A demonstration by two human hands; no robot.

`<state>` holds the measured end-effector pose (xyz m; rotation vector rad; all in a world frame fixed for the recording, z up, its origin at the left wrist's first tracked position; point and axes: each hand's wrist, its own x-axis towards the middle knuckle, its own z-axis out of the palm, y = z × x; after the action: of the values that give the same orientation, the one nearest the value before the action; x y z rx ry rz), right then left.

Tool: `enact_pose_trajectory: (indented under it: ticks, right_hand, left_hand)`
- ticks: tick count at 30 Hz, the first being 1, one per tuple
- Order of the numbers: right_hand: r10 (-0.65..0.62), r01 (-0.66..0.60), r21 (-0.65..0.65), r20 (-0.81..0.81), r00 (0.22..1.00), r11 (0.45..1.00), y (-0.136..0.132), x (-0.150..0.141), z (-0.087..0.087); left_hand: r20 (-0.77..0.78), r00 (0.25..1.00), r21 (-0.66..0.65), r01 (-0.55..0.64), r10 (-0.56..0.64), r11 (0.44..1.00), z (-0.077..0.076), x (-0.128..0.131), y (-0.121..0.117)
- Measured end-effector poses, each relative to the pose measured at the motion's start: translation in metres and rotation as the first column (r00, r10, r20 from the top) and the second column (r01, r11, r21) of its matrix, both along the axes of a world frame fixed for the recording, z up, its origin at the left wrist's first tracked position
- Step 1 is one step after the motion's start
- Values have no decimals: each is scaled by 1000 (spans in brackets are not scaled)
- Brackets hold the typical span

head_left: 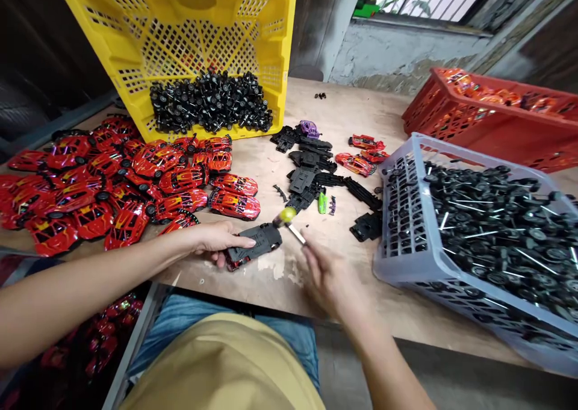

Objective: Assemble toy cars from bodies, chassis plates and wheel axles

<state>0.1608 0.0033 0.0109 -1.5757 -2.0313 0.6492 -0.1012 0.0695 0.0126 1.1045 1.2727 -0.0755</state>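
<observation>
My left hand grips an upside-down toy car, its black base facing up, pressed on the wooden table. My right hand is blurred by motion just right of it. A small tool with a yellow-green handle and a metal shaft lies or moves between the car and my right fingers; I cannot make out whether the fingers hold it. A heap of red toy car bodies lies left of my left hand. Loose black base plates are scattered beyond the car.
A tilted yellow crate holds black wheel axles at the back. A grey basket of wheel axles stands on the right. A red crate of car bodies sits behind it. A few red cars and one purple piece lie mid-table.
</observation>
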Motion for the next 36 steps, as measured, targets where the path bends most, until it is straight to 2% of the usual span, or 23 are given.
enact_pose_trajectory:
  ticks: [3,5,7,8,10,11,13,14,16,18,20,22,24,26,28,29,32,33,36]
  right_hand:
    - [-67,70,7,-199,978,998,27,2,9]
    - [-47,32,-60,-264,964,998,40,-1,8]
    - [-14,-47,-173,-333,943,984,45,-6,1]
    - [-16,-77,-220,-395,919,972,45,-8,-3]
    - [-113,-54,-280,-548,829,959,38,-13,-9]
    - [-198,6,-299,-617,761,954,32,-16,-11]
    - [-370,176,-338,-688,624,925,19,-23,-14]
    - [-434,253,-354,-697,571,901,12,-27,-16]
    - [-497,335,-370,-699,514,866,-1,-35,-21]
    - [-483,333,-351,-681,551,875,-12,-39,-26]
    - [-413,289,-297,-592,692,910,-21,-35,-28]
    - [-322,243,-226,-443,837,943,-28,-26,-23]
    - [-273,254,-98,-316,909,962,-34,-14,-14]
    - [-267,299,108,-239,934,948,-39,-5,-7]
    - [-212,237,252,-125,969,938,-43,-1,-4]
    - [-155,162,259,-50,987,952,-44,0,-3]
    - [41,-57,135,113,993,989,-38,0,-3]
    - [47,-62,138,109,993,989,-34,-1,-2]
    - [-66,60,240,18,998,969,-20,-2,0]
  left_hand:
    - [22,997,11,76,-77,997,3,1,2]
    - [91,989,-6,118,-117,993,7,1,5]
    - [192,975,-41,119,-109,992,11,1,7]
    - [247,967,-58,85,-69,995,12,1,7]
    - [370,921,-80,-101,124,992,11,3,1]
    - [440,864,-96,-229,247,969,9,6,-6]
    - [561,701,-149,-439,441,886,2,19,-26]
    - [600,634,-170,-494,487,853,-3,28,-38]
    - [623,594,-177,-526,509,832,-10,51,-59]
    - [573,631,-184,-522,522,833,-15,72,-70]
    - [468,698,-220,-503,543,836,-15,83,-69]
    - [358,774,-245,-462,523,852,-14,82,-62]
    - [288,852,-240,-378,437,894,-13,72,-53]
    - [262,906,-221,-280,333,934,-13,61,-47]
    - [252,934,-206,-203,252,957,-12,53,-44]
    - [248,942,-200,-178,225,964,-11,51,-43]
    - [238,954,-184,-141,183,973,-10,49,-41]
    - [239,956,-183,-131,173,974,-9,49,-40]
    - [249,958,-178,-101,144,979,-10,49,-38]
